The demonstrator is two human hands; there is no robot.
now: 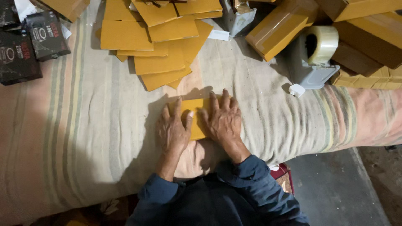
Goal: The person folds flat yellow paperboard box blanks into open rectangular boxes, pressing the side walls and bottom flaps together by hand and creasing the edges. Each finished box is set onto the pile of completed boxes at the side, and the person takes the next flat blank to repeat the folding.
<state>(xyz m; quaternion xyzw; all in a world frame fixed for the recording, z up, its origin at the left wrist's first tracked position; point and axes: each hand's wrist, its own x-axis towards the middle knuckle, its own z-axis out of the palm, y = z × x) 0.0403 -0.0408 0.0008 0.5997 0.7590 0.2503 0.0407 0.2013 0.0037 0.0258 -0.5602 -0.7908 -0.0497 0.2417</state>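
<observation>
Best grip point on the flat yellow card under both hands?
Probably its far edge. The yellow card lies flat on the striped cloth, with the left hand and right hand pressing down on its near part. Only the top strip shows, so pinch there, coming from the pile's side.

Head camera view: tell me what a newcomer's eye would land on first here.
First, the two bare hands at the centre, the left hand and the right hand, pressed flat side by side on a small yellow cardboard piece lying on the striped cloth. Next, the loose pile of flat yellow cardboard pieces just beyond them, at top centre. Then the grey tape dispenser with its pale roll, upper right, among closed brown boxes.
</observation>
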